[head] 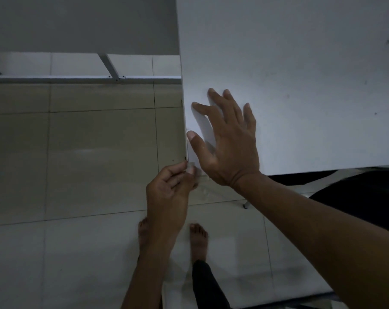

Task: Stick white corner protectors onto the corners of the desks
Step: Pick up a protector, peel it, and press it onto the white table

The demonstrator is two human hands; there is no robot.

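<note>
A white desk (pixel 300 74) fills the upper right of the view, its near left corner at the centre. On that corner sits a white corner protector (pixel 199 173), mostly hidden by fingers. My left hand (pixel 169 192) curls round the corner from the left and pinches the protector against it with thumb and fingertips. My right hand (pixel 227 139) lies flat on the desktop just above the corner, fingers spread and straight.
A second grey-white desk (pixel 84 23) stands at the upper left with a metal frame bar (pixel 84 79) below it. Pale floor tiles (pixel 88 152) spread underneath. My bare feet (pixel 198 237) stand below the corner. A dark chair (pixel 356 192) sits at the right.
</note>
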